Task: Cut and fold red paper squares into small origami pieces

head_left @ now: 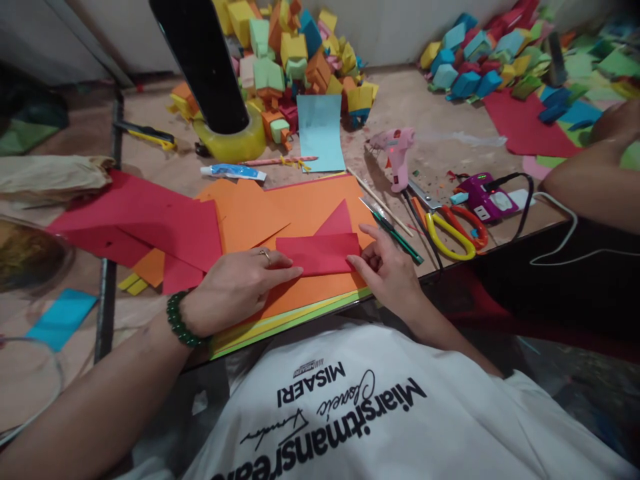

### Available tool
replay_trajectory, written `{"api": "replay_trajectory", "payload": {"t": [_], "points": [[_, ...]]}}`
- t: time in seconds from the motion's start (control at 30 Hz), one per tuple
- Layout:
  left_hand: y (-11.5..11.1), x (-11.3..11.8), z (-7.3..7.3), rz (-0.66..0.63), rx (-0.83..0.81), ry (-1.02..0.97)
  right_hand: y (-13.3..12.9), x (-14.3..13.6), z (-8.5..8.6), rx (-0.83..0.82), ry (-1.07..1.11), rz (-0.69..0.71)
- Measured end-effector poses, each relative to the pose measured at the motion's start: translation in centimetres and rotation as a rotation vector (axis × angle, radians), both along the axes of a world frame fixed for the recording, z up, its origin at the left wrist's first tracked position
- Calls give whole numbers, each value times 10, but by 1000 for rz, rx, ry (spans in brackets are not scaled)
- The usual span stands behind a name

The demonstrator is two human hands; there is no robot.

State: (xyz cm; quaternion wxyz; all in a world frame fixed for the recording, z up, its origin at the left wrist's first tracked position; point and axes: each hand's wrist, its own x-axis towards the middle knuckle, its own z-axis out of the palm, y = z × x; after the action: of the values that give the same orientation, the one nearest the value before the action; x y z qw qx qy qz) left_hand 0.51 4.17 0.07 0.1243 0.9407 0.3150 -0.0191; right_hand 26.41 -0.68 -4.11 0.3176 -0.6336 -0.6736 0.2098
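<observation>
Yr white shirt (350,400) was nearest; yr L hand (240,283), fingers near-straight, & R hand (387,267), half-curled, touched red paper (320,255) ends atop orange sheet (305,207); can't tell if gripped.

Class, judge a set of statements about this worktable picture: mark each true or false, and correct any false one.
1. The left hand and right hand both touch the folded red paper. True.
2. The green bracelet is on the right wrist. False: the green bracelet is on the left wrist.
3. The glue gun is blue. False: the glue gun is pink.
4. The scissors have one yellow and one orange-red handle. True.
5. The yellow tape roll appears left of the glue gun in the picture. True.
</observation>
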Motion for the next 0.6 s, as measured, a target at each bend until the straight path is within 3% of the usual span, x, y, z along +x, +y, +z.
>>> {"api": "replay_trajectory", "payload": {"t": [0.37, 0.6], "points": [[1, 0, 7, 48, -93, 52, 3, -1, 1, -2, -52, -17], [0, -1, 8, 73, -122, 53, 3, 1, -2, -24, 24, -19]]}}
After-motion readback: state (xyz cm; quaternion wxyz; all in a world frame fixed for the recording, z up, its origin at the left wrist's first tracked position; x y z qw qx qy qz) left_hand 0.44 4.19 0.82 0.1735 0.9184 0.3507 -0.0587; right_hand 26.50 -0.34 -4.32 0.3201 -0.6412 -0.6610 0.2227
